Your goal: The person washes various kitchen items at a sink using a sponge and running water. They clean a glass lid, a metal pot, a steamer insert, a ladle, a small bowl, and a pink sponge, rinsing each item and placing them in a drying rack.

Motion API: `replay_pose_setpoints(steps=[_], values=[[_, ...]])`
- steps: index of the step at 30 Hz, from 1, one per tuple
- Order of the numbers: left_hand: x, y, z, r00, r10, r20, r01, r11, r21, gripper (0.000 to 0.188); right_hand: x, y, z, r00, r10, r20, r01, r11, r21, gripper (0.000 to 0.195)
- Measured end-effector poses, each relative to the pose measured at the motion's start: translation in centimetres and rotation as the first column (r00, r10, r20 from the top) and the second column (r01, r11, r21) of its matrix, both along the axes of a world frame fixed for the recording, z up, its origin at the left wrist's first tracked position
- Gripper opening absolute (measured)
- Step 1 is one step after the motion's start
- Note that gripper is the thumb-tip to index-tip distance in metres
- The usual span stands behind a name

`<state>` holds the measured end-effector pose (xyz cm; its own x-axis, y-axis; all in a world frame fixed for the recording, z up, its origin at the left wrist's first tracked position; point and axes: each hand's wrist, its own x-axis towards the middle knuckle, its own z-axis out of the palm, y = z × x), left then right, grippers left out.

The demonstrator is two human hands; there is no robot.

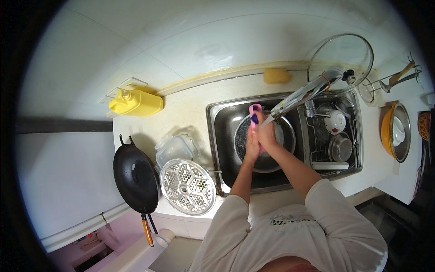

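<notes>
Both hands are together over a round metal basin in the left bowl of a steel sink. Between my left hand and my right hand is a pink item with dark purple patches, perhaps a cloth or a utensil; its kind cannot be told. Its looped top sticks up past my fingers, and a bit of pink shows below the right palm. Water runs from the chrome faucet onto my right hand. My right fingers curl over the item, while the left fingers lie straight along it.
On the left are a black wok, a perforated steamer plate, glass containers and a yellow jug. A sponge lies behind the sink. A glass lid leans by the faucet; a dish rack fills the right bowl, beside stacked bowls.
</notes>
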<state>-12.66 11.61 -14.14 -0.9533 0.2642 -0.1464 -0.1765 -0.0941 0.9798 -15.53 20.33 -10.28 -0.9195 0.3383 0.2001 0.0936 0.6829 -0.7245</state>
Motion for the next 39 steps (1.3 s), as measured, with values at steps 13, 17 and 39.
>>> replay_pose_setpoints(steps=[13, 17, 39], values=[[-0.9, -0.9, -0.8, 0.962, 0.028, 0.273, -0.085, 0.976, 0.199, 0.036, 9.5, 1.2, 0.1, 0.867, 0.457, 0.196, -0.468, 0.883, 0.012, 0.031], [-2.9, -0.7, 0.1, 0.906, -0.183, -0.38, -0.002, 0.899, -0.439, 0.042, 12.6, 3.2, 1.2, 0.885, 0.441, 0.146, -0.43, 0.897, -0.101, 0.033], [1.9, -5.0, 16.9, 0.814, -0.54, -0.215, -0.334, -0.133, -0.933, 0.013, 14.7, 7.4, 6.6, 0.955, 0.246, 0.164, -0.204, 0.95, -0.238, 0.03]])
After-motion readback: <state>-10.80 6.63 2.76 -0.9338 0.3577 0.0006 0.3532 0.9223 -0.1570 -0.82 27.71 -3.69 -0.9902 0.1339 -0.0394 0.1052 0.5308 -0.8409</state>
